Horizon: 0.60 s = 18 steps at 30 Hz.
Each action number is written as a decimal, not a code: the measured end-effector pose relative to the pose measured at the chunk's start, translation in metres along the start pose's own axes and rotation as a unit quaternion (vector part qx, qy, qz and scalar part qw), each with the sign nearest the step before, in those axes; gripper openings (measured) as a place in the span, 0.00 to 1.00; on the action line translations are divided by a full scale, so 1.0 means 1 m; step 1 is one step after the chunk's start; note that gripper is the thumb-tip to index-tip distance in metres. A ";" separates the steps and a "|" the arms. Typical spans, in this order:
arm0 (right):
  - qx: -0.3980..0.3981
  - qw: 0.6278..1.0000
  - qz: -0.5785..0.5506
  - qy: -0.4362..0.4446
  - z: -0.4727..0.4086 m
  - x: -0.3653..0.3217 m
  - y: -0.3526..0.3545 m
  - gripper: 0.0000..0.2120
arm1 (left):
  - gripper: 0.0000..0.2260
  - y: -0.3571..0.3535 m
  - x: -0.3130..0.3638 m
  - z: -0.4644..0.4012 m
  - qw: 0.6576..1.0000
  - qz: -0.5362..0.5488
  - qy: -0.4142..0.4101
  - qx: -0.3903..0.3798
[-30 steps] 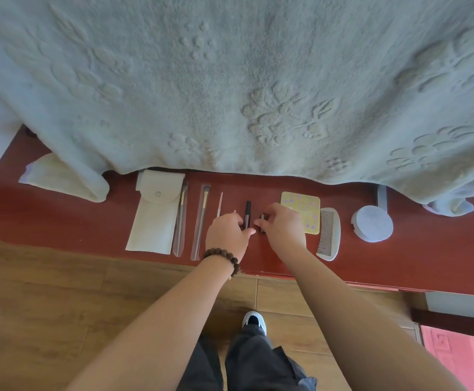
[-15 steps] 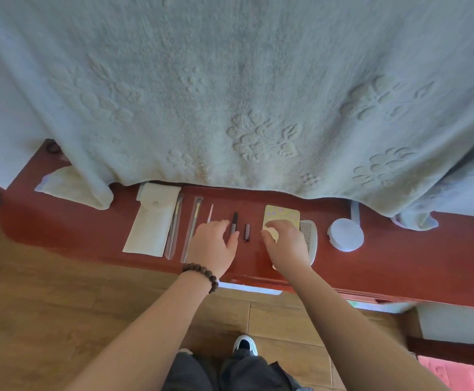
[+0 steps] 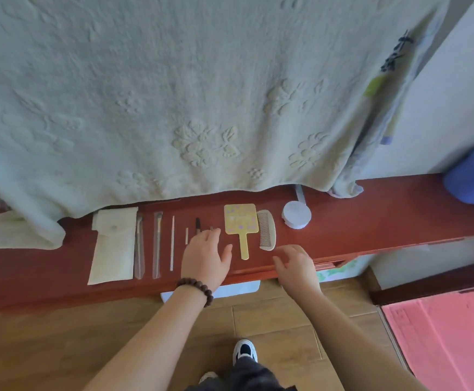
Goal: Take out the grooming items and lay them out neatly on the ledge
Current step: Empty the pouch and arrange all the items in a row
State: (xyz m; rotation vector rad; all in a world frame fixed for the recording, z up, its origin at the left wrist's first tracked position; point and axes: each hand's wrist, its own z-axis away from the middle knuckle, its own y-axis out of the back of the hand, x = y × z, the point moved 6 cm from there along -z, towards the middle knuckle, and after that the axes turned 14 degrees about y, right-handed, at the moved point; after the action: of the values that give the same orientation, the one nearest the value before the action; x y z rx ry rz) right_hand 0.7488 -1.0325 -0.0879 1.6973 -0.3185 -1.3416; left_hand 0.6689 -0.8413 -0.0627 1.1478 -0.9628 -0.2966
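Both hands are hovering with fingers relaxed and holding nothing: the left hand [image 3: 205, 256] over the small dark sticks [image 3: 198, 225], the right hand [image 3: 295, 263] below the comb [image 3: 266, 233]. The grooming items are lying in a row on the ledge [image 3: 371, 215]; I think the short pieces are needing gentle fingertip nudges to become parallel with the mirror [image 3: 240, 221].

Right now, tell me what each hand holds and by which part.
Nothing is held. The left hand lies spread over the ledge beside the mirror; the right hand hovers open near the comb.

A home bedroom: blanket [image 3: 173, 94] draped over a red ledge [image 3: 371, 218]
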 end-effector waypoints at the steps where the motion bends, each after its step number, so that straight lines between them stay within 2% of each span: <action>1: 0.002 1.000 0.002 -0.006 0.005 0.006 0.005 0.11 | 0.21 -0.003 0.004 0.001 1.000 0.002 -0.003 -0.004; 6: 0.012 0.999 0.020 -0.033 0.008 0.040 0.032 0.12 | 0.21 -0.017 0.026 0.007 0.999 -0.005 -0.022 -0.022; 9: -0.003 0.999 0.043 -0.029 -0.013 0.055 0.046 0.17 | 0.21 -0.024 0.037 0.006 0.999 -0.013 -0.023 -0.021; 14: -0.085 0.989 0.117 0.035 -0.075 0.065 0.058 0.31 | 0.21 -0.039 0.054 -0.003 0.999 -0.032 0.009 -0.010; 18: -0.174 0.960 0.187 0.113 -0.115 0.074 0.048 0.43 | 0.22 -0.055 0.068 -0.010 0.997 -0.037 0.063 -0.010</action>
State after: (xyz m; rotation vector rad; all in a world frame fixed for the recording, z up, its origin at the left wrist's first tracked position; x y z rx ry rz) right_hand 0.8922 -1.0522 -0.0988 1.3921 -0.2385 -0.8575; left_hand 0.7302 -0.9020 -0.0781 1.1714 -0.8056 -0.2886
